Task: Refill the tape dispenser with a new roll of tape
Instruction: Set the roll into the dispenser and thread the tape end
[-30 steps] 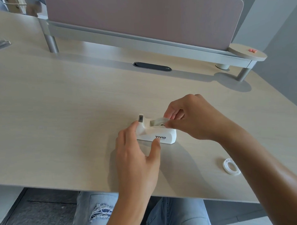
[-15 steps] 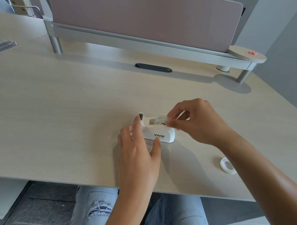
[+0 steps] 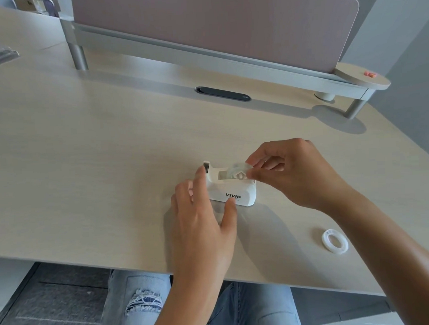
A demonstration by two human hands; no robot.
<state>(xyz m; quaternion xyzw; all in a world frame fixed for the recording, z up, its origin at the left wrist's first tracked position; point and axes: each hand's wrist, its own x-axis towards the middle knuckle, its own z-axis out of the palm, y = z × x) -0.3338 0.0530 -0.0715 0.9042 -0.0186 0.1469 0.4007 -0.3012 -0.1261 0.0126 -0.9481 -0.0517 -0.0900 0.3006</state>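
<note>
The dispenser sits mid-bench, braced by the left hand, fingers spread. Right hand fingers pinch the roll in its cradle; a tilted roll could jam.

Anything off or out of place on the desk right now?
Nothing damaged or spilled. A bare white ring, seemingly an empty core, lies loose near the desk's front edge, apart from the dispenser. The tape roll sits at the dispenser's cradle, right hand on it.
</note>
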